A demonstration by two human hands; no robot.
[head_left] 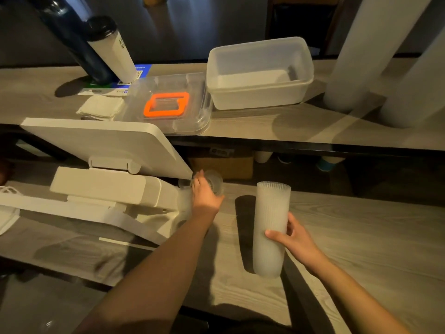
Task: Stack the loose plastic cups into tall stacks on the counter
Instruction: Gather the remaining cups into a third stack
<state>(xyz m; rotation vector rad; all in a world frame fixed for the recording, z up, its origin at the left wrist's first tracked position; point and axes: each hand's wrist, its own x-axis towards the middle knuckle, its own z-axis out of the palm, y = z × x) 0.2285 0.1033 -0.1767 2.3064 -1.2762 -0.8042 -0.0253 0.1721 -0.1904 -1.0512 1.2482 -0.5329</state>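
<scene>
**Two hands at the cups on the lower counter**

Head view: the right hand [292, 239] wraps its thumb and fingers round a tall stack of cups [269, 227] about midway up its side. The stack stands upright on the wood-grain counter [361, 249], near the middle of that surface, with its open rims on top. The left hand [204, 194] reaches toward the back edge of the counter and has its fingers curled round a single clear cup [214, 182], held tipped on its side just beside the lower right corner of a white screen [103, 143]. More clear cups [184, 201] lie between that hand and the screen's white stand [106, 186]; they are blurred and hard to count.

On the raised shelf [265, 126] behind, a frosted plastic tub [260, 73] sits near the middle, touching a clear lid with an orange handle [166, 104] to its left. A folded white cloth [101, 107] lies left of the lid, and a dark bottle [72, 37] and a white tumbler [113, 51] stand toward the left end. Two very tall white stacks [375, 49] stand at the shelf's right end.
</scene>
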